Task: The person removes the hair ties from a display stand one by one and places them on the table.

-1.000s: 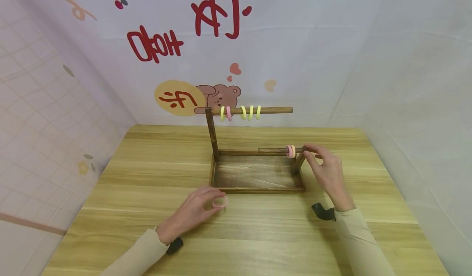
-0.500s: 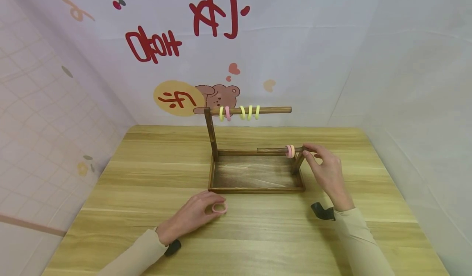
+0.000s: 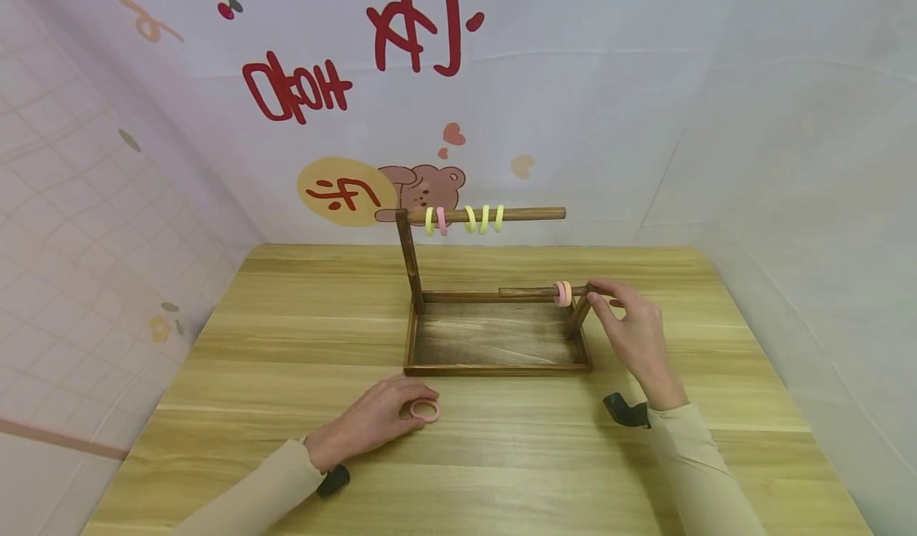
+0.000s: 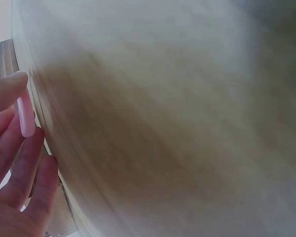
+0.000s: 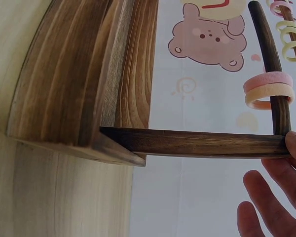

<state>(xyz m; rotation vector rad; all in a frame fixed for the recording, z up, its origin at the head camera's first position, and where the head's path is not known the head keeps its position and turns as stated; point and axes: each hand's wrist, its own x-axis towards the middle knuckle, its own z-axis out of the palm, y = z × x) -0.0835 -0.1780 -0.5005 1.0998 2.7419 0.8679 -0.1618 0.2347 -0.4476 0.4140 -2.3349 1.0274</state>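
Observation:
In the head view, my left hand (image 3: 376, 418) is low over the table, in front of the rack's left corner. Its thumb and fingers pinch a pink hair tie (image 4: 26, 117). My right hand (image 3: 634, 333) grips the top of the short post (image 5: 202, 143) of a dark wooden rack (image 3: 501, 371). On the lower bar (image 3: 526, 291), beside that post, hang a pink hair tie (image 5: 269, 79) and an orange hair tie (image 5: 269, 91), touching each other. The upper bar (image 3: 533, 213) carries another pink hair tie (image 3: 441, 221) among several yellow hair ties (image 3: 485, 219).
The rack's tall post (image 3: 410, 261) rises at its left end, and its base is a shallow framed tray. Beneath it spreads a light wood-grain table (image 3: 516, 456). A printed white curtain (image 3: 595, 98) stands behind the table, with more fabric along both sides.
My left hand has moved slightly down and toward me, away from the rack, carrying the pink hair tie. My right hand keeps its grip on the post, and the hair ties on the bars stay put.

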